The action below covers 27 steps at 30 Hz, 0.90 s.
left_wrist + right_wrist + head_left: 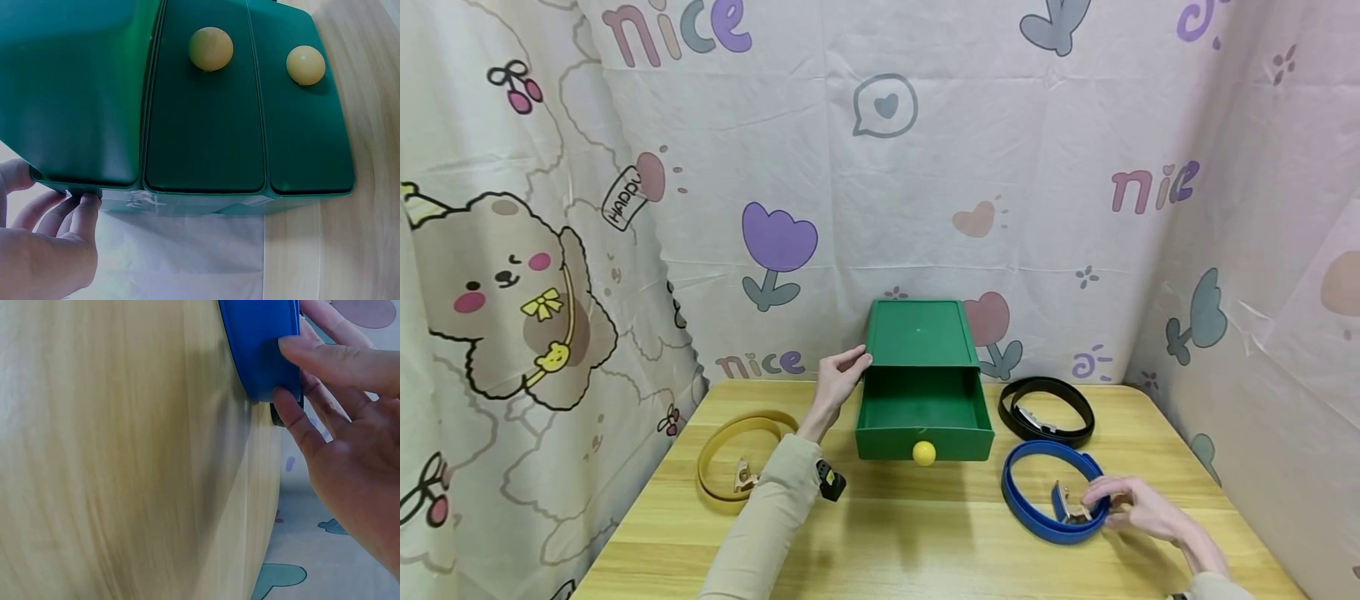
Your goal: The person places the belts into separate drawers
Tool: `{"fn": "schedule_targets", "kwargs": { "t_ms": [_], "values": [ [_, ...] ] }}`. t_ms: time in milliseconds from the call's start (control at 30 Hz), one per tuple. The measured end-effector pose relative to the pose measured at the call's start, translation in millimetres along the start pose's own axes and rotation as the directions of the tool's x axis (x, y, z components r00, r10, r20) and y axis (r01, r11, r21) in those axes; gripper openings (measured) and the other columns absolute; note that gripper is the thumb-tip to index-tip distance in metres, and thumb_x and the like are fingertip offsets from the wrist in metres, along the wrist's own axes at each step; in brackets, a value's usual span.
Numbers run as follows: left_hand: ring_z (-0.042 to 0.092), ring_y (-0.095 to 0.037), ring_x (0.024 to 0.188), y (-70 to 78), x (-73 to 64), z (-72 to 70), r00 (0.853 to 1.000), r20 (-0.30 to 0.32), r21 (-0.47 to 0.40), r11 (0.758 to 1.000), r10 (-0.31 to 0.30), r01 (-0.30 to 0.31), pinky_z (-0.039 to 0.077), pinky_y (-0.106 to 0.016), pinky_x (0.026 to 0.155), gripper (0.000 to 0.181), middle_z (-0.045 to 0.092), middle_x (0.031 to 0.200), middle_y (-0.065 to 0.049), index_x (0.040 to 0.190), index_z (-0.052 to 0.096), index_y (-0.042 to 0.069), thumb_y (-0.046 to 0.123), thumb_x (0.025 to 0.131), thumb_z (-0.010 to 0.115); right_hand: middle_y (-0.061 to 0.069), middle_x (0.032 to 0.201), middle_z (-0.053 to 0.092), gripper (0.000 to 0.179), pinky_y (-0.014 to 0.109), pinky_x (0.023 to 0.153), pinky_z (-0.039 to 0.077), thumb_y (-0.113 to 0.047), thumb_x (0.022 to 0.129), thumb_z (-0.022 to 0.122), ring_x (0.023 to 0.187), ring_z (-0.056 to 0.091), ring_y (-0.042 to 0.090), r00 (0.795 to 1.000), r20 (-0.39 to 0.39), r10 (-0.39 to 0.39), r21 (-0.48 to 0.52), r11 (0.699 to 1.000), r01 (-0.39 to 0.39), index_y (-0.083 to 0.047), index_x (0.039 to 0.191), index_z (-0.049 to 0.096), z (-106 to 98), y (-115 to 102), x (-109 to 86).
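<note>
A green drawer cabinet [919, 329] stands at the back of the table. Its top drawer [883, 444], with a yellow knob [924, 453], is pulled out and its green floor shows. My left hand [837, 387] grips the cabinet's upper left front corner, fingertips against the side. Two lower drawers, a middle one [203, 125] and a bottom one [306, 131], are closed in the left wrist view. To the right, my right hand [1142, 507] holds a coiled blue belt [1033, 523] by its right side. The belt's metal buckle [1077, 517] lies inside the coil.
Behind the blue belt lies a coiled black belt [1078, 400]. A coiled yellow belt [703, 467] rests on the left of the wooden table [910, 558], partly behind my left forearm. Printed curtains [887, 208] hang at the back and both sides.
</note>
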<state>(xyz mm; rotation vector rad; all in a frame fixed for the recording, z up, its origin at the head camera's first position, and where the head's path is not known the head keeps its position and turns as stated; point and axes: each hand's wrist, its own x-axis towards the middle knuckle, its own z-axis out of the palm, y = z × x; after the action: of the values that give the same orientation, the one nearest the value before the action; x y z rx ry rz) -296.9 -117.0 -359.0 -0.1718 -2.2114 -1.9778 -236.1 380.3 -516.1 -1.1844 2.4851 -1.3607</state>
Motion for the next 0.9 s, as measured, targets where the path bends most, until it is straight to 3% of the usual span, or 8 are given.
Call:
{"fn": "schedule_targets", "kwargs": {
  "t_ms": [200, 333, 433, 633, 900],
  "values": [
    [0.061, -0.037, 0.124, -21.7, 15.5, 0.7, 1.0, -0.006, -0.004, 1.0, -0.001, 0.001, 0.048, -0.052, 0.107, 0.043, 0.058, 0.14, -0.027, 0.138, 0.057, -0.006, 0.011, 0.1, 0.062, 0.004, 0.101, 0.071, 0.032, 0.025, 0.063, 0.042, 0.008, 0.073, 0.075, 0.096, 0.058, -0.003, 0.999, -0.014, 0.037, -0.059, 0.998, -0.038, -0.006, 0.101, 0.074, 3, -1, 3.9],
    [0.063, -0.033, 0.123, -32.6, 21.4, 0.5, 1.0, -0.018, -0.006, 1.0, 0.006, -0.007, 0.049, -0.05, 0.107, 0.043, 0.059, 0.139, -0.026, 0.138, 0.059, -0.002, 0.015, 0.099, 0.064, 0.008, 0.096, 0.071, 0.03, 0.021, 0.069, 0.043, 0.007, 0.072, 0.077, 0.093, 0.06, 0.0, 0.999, -0.022, 0.045, -0.107, 0.993, -0.047, -0.007, 0.098, 0.075, 4, -4, 6.4],
    [0.064, -0.032, 0.121, -35.2, 22.4, 0.4, 1.0, -0.026, -0.008, 1.0, 0.007, -0.007, 0.051, -0.048, 0.105, 0.042, 0.061, 0.138, -0.025, 0.137, 0.061, 0.0, 0.017, 0.098, 0.066, 0.007, 0.093, 0.073, 0.025, 0.018, 0.076, 0.045, 0.004, 0.072, 0.078, 0.092, 0.061, -0.001, 0.997, -0.019, 0.07, -0.13, 0.989, -0.072, -0.006, 0.095, 0.075, 5, -7, 8.5],
    [0.066, -0.03, 0.119, -35.9, 21.8, 0.7, 0.999, -0.034, -0.001, 1.0, 0.01, -0.01, 0.053, -0.044, 0.103, 0.041, 0.063, 0.136, -0.023, 0.136, 0.063, 0.002, 0.017, 0.098, 0.066, 0.009, 0.092, 0.076, 0.019, 0.02, 0.076, 0.048, -0.002, 0.077, 0.08, 0.09, 0.063, -0.002, 0.99, 0.014, 0.142, -0.074, 0.987, -0.141, -0.001, 0.095, 0.075, 7, -11, 11.7],
    [0.064, -0.033, 0.122, -35.6, 22.2, 0.0, 0.999, -0.036, 0.005, 1.0, 0.006, -0.005, 0.053, -0.042, 0.103, 0.041, 0.062, 0.138, -0.022, 0.136, 0.062, 0.001, 0.016, 0.098, 0.066, 0.009, 0.097, 0.076, 0.025, 0.018, 0.079, 0.048, -0.008, 0.076, 0.082, 0.094, 0.06, -0.006, 0.978, 0.037, 0.204, -0.106, 0.974, -0.199, 0.0, 0.099, 0.075, 7, -11, 13.3]
  ]
}}
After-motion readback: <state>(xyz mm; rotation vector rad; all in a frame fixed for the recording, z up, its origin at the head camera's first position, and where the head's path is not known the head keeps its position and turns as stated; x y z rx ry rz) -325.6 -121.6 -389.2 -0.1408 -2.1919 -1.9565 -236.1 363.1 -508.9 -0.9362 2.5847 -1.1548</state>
